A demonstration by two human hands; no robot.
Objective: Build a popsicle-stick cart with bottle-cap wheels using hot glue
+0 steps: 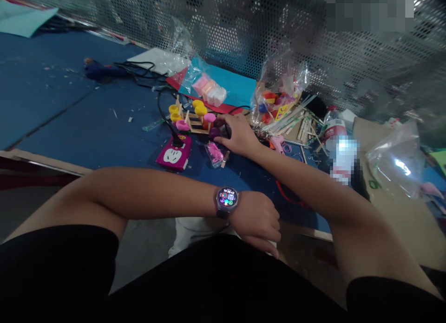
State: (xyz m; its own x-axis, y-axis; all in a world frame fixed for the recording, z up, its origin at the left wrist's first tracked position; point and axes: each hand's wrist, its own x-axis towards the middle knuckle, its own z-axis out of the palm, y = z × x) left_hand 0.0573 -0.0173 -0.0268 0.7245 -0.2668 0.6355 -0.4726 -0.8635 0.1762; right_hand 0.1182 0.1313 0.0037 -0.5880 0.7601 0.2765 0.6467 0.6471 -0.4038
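My left arm crosses in front of my body, a lit smartwatch (227, 200) on its wrist. The fingers of my left hand (256, 221) are curled downward and closed; its palm is hidden. Out over the blue table, my right hand (240, 135) has its thumb and index finger around a small dark purple piece (215, 132). That piece sits at the right end of a small model built of wooden sticks (197, 123). Yellow round pieces (199, 107) and pink round pieces (182, 125) are on the model. A small bag of pink pieces (215, 154) lies just below my right hand.
A magenta power socket (175, 152) with a black cable stands left of the bag. Behind are coloured sheets (240, 85), a bag of pastel blocks (210, 90) and a bag of colourful pieces (273, 105). Wooden sticks (306, 127), a bottle (334, 127) and cardboard (390, 211) lie right.
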